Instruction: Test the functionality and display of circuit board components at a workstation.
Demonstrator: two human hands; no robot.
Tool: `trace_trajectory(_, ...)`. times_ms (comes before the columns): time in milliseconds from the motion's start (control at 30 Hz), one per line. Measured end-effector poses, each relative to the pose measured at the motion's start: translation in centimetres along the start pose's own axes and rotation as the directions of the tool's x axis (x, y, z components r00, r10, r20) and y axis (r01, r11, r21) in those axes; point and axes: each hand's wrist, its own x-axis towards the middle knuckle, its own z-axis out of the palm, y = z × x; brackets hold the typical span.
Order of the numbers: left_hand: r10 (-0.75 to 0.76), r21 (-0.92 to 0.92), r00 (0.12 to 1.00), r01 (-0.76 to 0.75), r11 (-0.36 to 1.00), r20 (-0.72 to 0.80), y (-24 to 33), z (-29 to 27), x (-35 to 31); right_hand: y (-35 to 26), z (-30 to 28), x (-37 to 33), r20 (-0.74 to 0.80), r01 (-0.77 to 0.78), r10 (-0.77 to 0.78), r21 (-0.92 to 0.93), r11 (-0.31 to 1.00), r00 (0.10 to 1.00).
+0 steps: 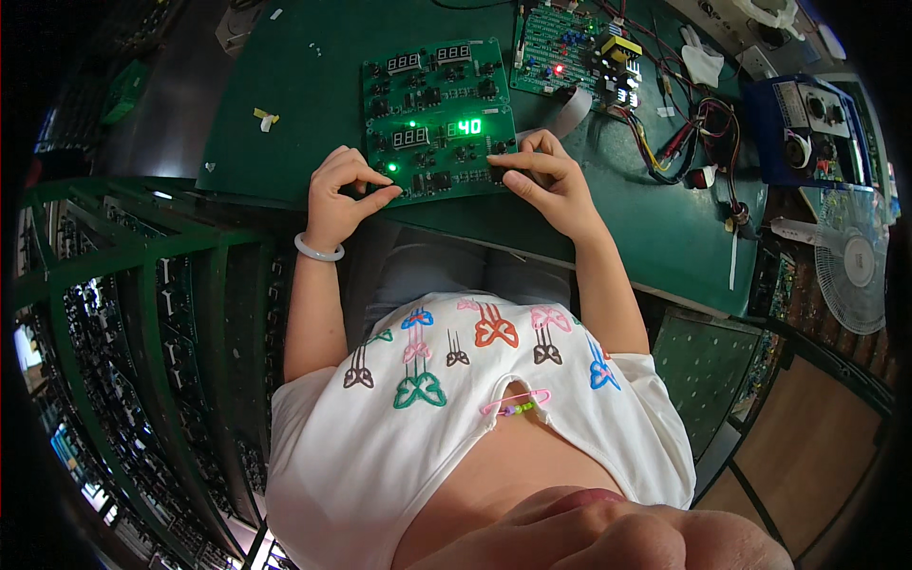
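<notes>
A green circuit board panel (432,157) lies on the table in front of me, with digit displays in two rows. The lower row has lit green digits (469,126) and small glowing green lights; the displays of the upper row (454,54) are dark. At the panel's near left corner, the thumb and index finger of my left hand (344,193) pinch its edge or a small dark part there. My right hand (554,182) is at the right edge, its index fingertip on the board and its thumb close by, around a dark knob-like part (498,175).
Behind and right, another green board (570,57) shows a red light, with a grey ribbon cable (570,112) near it. Bundled coloured wires (698,142) run across the right side. A blue-cased box (807,133) and a fan (858,261) stand farther right; racks of boards (133,313) stand left.
</notes>
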Motion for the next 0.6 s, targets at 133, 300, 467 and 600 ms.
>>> trace_trajectory(133,0.013,-0.007,1.0,-0.013,1.0,-0.006,0.0,-0.1,0.0,-0.6,0.6,0.1,-0.017,0.006,-0.007,-0.061,0.998,1.0)
trace_trajectory(300,-0.003,0.002,1.0,0.003,1.0,0.007,0.0,-0.1,-0.1,-1.2,0.9,0.4,-0.09,0.075,-0.1,-0.253,0.964,0.991)
trace_trajectory(467,0.039,-0.025,0.999,-0.039,0.999,-0.012,-0.2,-0.1,-0.1,-1.7,1.2,0.4,-0.137,0.041,-0.077,-0.25,0.967,0.988)
trace_trajectory(600,0.029,-0.064,0.999,-0.031,0.997,-0.033,-0.4,-0.1,-0.2,-1.9,1.4,0.4,-0.185,0.004,-0.047,-0.222,0.975,0.982)
